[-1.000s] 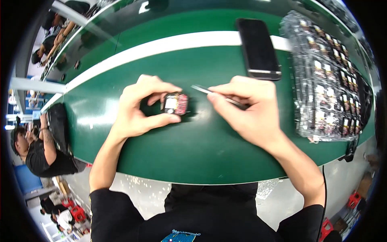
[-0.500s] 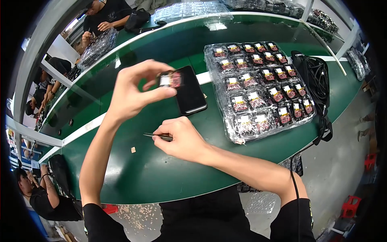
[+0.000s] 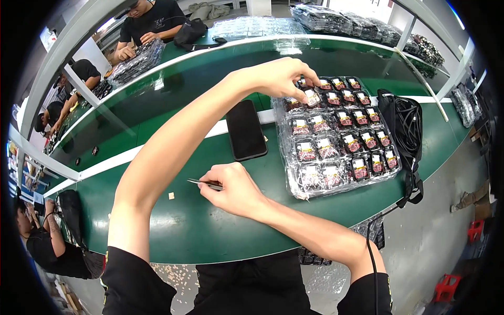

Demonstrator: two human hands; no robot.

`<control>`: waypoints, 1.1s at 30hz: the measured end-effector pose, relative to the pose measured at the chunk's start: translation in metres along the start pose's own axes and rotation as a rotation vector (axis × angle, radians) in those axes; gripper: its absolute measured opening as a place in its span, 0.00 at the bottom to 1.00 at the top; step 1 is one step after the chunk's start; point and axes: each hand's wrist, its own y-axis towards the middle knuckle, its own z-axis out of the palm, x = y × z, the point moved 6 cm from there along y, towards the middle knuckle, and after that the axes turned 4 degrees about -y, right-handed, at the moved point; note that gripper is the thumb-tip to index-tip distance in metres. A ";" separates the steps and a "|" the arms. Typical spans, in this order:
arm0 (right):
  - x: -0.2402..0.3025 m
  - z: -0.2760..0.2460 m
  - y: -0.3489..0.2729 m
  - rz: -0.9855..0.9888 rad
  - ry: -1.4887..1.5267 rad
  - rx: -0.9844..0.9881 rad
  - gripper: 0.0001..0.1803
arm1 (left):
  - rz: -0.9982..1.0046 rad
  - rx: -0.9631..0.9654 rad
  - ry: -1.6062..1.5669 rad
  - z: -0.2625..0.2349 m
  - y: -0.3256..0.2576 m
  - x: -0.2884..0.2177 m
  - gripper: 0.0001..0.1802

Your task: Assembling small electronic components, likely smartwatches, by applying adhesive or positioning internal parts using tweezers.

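My left hand [image 3: 281,77] reaches across to the far left part of a clear plastic tray [image 3: 290,178]. Its thumb and fingers are closed on a small black piece [image 3: 312,97] with a white and yellow label. Rows of similar labelled black pieces fill the tray's pockets; my fingers hide some in the far left corner. Nearer to me, my right hand [image 3: 231,188] holds a pair of thin metal tweezers [image 3: 198,182], tips toward the left, just above the green table. A tiny pale square [image 3: 171,196] lies left of the tweezers.
A black phone [image 3: 247,130] lies between my left forearm and the tray. Right of the tray is a black bag [image 3: 403,131] with a coiled cable. A white divider rail [image 3: 210,137] runs along the table. Co-workers [image 3: 149,26] sit at the far left, and stacked trays [image 3: 320,20] stand behind.
My left hand has moved right and away from me, carrying the small black piece from left of the phone to the tray. My right hand stays nearly in place with the tweezers.
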 end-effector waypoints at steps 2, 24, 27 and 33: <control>-0.001 -0.001 0.000 0.006 -0.012 0.023 0.11 | 0.008 0.003 -0.033 0.003 -0.002 -0.007 0.33; 0.010 0.001 0.005 0.043 -0.127 -0.002 0.06 | -1.542 -0.891 0.987 -0.133 -0.666 0.113 0.32; 0.011 0.004 0.005 0.038 -0.127 0.000 0.06 | -1.551 -0.992 0.777 -0.141 -0.706 0.107 0.31; 0.002 0.003 -0.002 0.104 -0.090 -0.015 0.06 | -1.334 -1.117 0.618 -0.138 -0.679 0.095 0.28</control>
